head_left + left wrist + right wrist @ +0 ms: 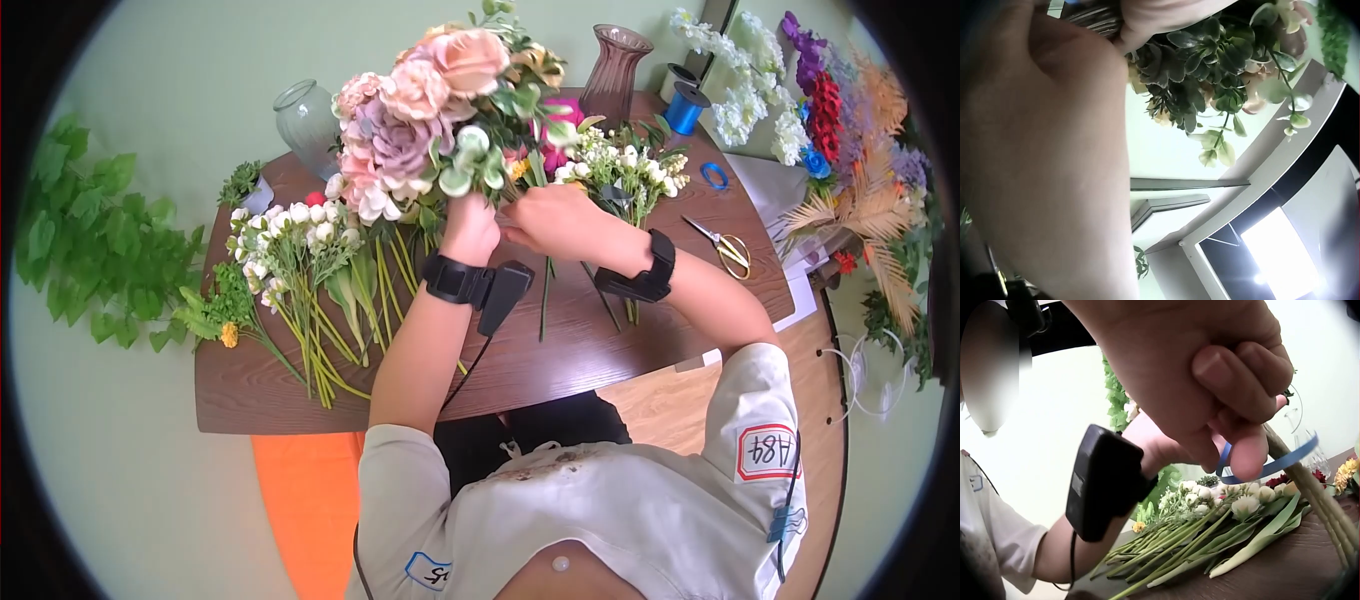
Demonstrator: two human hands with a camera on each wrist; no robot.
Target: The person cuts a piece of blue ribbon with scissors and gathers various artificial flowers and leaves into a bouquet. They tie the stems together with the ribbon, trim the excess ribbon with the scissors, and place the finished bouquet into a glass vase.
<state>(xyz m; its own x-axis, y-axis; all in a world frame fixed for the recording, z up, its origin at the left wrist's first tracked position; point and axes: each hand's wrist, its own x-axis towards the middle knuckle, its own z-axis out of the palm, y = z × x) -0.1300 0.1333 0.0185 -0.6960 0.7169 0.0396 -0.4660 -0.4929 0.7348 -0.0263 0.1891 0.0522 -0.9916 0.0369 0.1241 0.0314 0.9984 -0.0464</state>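
A bouquet of artificial flowers [430, 100], with pink and mauve roses and green leaves, stands over the table. My left hand [470, 230] grips its stems just below the blooms. Right beside it, my right hand [560, 218] works at the same stems. In the right wrist view, a thin blue ribbon [1288, 461] curves across the bundled stems [1319, 494], pinched between the curled fingers of my right hand [1229, 369]. Dark leaves [1210, 62] of the bouquet hang past my hands in the left wrist view. Most of the left fingers are hidden in the head view.
White flowers with long stems [320, 300] lie on the brown table [560, 350] at left. More white blooms [625, 170], scissors [730, 248], a blue ring [714, 176] and a blue spool [687, 108] are at right. Two glass vases [305, 125] stand behind.
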